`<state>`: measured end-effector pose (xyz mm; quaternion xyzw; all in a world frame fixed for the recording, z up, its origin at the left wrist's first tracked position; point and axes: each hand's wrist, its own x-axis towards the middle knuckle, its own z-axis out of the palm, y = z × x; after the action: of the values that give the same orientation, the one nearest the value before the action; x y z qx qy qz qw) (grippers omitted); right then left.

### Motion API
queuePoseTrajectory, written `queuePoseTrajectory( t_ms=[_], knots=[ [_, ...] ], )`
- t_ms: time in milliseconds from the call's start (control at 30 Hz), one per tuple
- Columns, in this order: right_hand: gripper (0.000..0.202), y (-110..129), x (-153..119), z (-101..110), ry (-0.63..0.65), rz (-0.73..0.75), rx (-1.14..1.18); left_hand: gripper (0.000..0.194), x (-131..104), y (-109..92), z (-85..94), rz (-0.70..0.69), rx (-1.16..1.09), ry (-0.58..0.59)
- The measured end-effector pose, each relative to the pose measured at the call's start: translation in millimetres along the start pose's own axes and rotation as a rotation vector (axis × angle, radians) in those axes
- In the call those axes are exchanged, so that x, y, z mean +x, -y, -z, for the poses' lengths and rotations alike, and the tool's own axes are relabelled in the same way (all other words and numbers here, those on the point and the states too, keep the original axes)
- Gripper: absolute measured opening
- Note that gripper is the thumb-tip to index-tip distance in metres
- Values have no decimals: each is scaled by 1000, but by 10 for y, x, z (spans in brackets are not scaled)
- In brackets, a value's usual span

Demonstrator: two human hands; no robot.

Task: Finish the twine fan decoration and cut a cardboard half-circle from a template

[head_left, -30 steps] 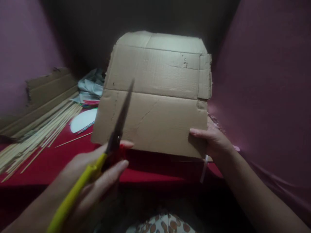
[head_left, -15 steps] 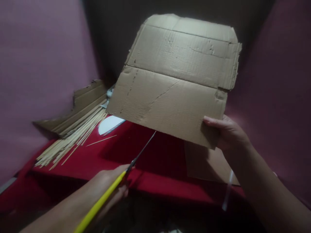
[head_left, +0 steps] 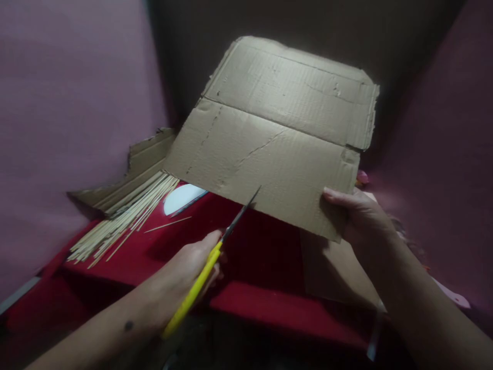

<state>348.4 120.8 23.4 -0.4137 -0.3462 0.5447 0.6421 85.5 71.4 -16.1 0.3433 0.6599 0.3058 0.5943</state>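
Note:
My right hand (head_left: 364,216) pinches the near right corner of a creased cardboard sheet (head_left: 277,133), thumb on top, and holds it raised and tilted over the table. In my left hand (head_left: 196,262) is a pair of scissors (head_left: 200,280) with yellow handles, the fingers closed around it. Its dark blades point up and to the right. Their tip overlaps the sheet's lower edge near the middle; whether the blades straddle the cardboard I cannot tell.
A red cloth (head_left: 254,267) covers the table. Thin wooden sticks (head_left: 123,221) lie in a bundle at left, beside another cardboard piece (head_left: 150,159). A white rounded shape (head_left: 183,198) lies behind them. Flat cardboard (head_left: 331,272) rests under my right arm.
My left hand has moved up and right with the scissors, bringing the blade tip onto the sheet's lower edge. The far part of the cardboard appears tilted flatter.

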Motion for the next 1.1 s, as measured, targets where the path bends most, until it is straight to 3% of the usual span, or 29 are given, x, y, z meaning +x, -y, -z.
queuePoseTrajectory(
  t_ms=[100, 167, 233, 300, 367, 533, 867, 1100],
  knots=[
    [35, -38, 14, -15, 30, -29, -8, 41, 39, 20, -36, 88, -60, 13],
    [32, -67, 20, -23, 29, -52, -2, 46, 39, 60, -28, 8, 23, 13],
    [30, -94, 25, -26, 25, -57, -5, 45, 29, 95, 11, -217, 303, -44],
    [29, -112, 28, -24, 22, -55, -27, 31, 11, 109, 75, -469, 630, -102],
    [30, -119, 25, -23, 27, -68, -54, 20, -10, 98, 142, -622, 884, -141],
    [40, -125, 13, -33, 46, -76, -49, 28, -29, 57, 217, -673, 1355, -195],
    [33, -182, 24, -7, 54, -109, -63, 16, 87, 229, 329, -814, 1289, -133],
    [33, -165, 45, -11, 85, -144, -94, 14, 14, 216, 313, -830, 1062, -54]
  ],
)
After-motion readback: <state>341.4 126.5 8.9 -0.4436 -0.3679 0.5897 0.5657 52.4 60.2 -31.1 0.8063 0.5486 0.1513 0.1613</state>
